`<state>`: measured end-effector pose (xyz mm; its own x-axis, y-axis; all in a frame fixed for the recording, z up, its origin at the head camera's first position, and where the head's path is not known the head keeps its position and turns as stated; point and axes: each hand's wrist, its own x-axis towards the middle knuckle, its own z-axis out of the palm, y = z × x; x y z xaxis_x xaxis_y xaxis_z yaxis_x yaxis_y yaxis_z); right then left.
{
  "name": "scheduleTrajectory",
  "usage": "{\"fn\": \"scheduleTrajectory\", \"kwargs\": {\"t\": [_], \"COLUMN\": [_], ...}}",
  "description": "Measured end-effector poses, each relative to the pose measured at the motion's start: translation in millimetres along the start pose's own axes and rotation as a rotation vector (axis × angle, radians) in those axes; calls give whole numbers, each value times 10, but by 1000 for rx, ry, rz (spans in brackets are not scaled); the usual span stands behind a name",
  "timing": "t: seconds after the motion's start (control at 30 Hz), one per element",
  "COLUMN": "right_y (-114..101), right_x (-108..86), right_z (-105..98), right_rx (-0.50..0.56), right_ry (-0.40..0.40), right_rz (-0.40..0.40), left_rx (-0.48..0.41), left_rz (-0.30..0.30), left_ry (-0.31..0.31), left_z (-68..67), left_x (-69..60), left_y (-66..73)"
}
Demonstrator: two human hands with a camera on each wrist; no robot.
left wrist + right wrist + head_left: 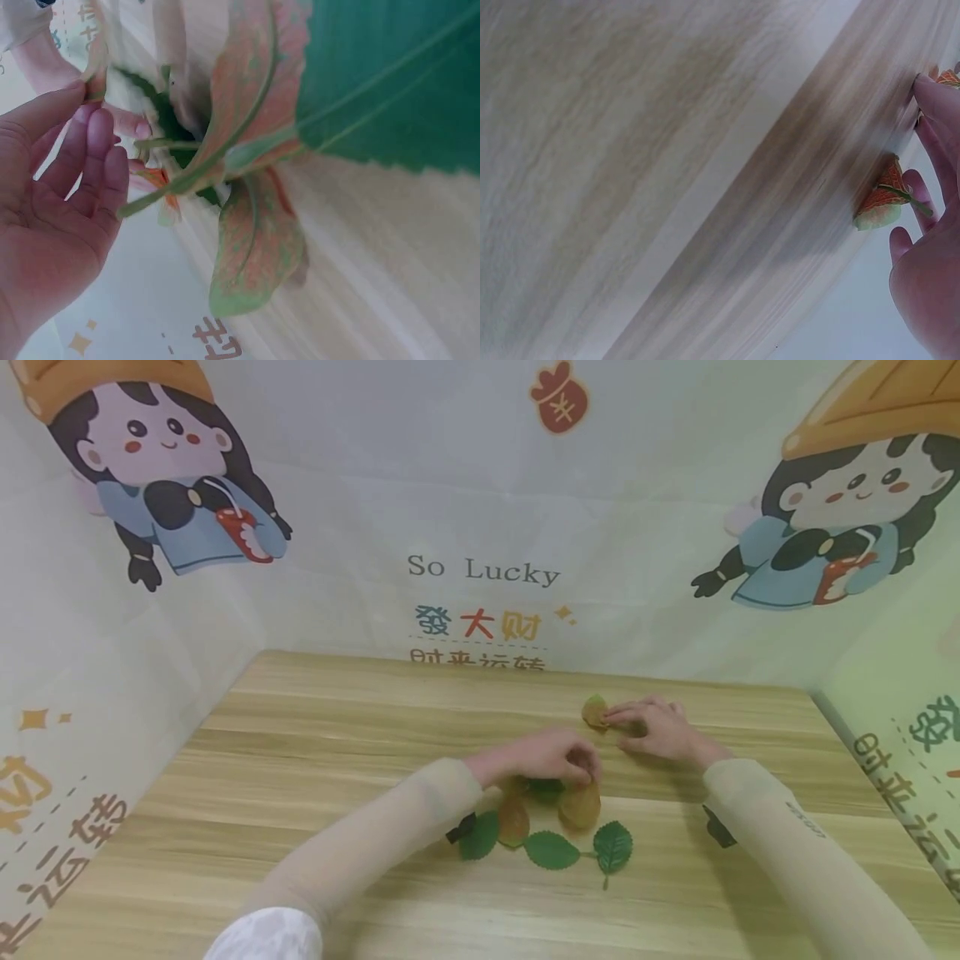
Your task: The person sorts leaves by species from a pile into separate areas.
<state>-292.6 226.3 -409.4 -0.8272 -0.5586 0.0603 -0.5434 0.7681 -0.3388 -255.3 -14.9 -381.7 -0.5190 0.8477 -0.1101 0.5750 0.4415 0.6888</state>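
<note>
In the head view, my left hand (pixel 558 756) pinches the top of an orange-brown leaf (pixel 580 808). Thumb and fingertips meet on the edge of that leaf in the left wrist view, beside my left palm (pixel 60 202). Farther back, my right hand (pixel 660 731) reaches with loosely extended fingers to a small orange leaf with a green edge (pixel 595 712). This leaf (pixel 883 199) lies by the fingertips in the right wrist view, its stem pointing toward the hand. Another brown leaf (pixel 513 820) lies near the left hand, and a green leaf (pixel 545 789) is partly hidden beneath it.
Green leaves lie nearer on the wooden table (pixel 360 710): one at left (pixel 480 835), one in the middle (pixel 552 849), and a serrated one with a stem (pixel 613 846) at right. A printed cloth backdrop (pixel 480 502) encloses the table's back and sides.
</note>
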Motion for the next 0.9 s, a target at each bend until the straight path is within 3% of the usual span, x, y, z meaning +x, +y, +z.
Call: {"fn": "scheduleTrajectory", "kwargs": {"t": [0.13,0.33,0.53,0.9], "right_y": [15,9,5,-3], "right_x": [-1,3,9,-11], "right_z": [6,-4,-15,-14], "right_rx": [-6,-7,10,19], "right_ry": [-9,-13,-16,-20], "right_rz": [6,7,12,16], "left_rx": [18,-24,-50,-43], "left_rz": [39,61,23,-59], "left_ry": [48,106,166,306], "left_z": [-65,-153,-246,-354], "left_x": [-8,-83,-158,-171], "left_y": [4,-79,-169,-363]}}
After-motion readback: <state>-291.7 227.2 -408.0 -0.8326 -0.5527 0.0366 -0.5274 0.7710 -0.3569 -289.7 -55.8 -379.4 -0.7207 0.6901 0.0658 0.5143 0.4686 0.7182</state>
